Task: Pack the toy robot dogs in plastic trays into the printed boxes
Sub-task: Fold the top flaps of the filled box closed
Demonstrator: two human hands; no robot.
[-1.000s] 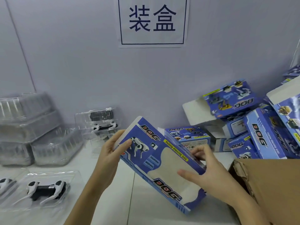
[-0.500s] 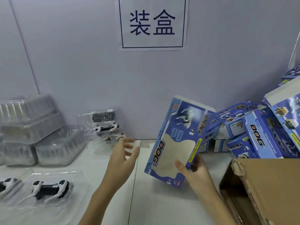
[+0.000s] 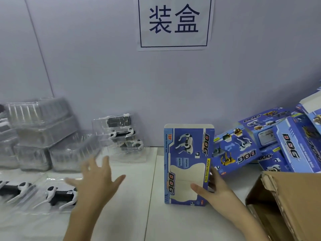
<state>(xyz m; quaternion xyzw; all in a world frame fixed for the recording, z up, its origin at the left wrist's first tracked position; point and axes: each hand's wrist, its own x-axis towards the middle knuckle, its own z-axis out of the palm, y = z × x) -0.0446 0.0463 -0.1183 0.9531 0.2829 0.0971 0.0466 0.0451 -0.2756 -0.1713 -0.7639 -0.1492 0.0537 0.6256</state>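
Pale grey-blue wall (image 3: 86,66) behind; white paper sign (image 3: 174,23) with two dark characters fixed to it; white tabletop (image 3: 135,214), seamed, evenly lit.

A blue printed box (image 3: 188,164), marked "DOG" with a white robot dog pictured and a pale cut-out window, stood on end on the counter (image 3: 135,214), its top flap open. More printed boxes (image 3: 271,145) lay heaped to the right. At left, black-and-white toy dogs (image 3: 60,197) lay in a clear plastic tray (image 3: 41,208); another filled tray (image 3: 121,134) leaned at the wall.
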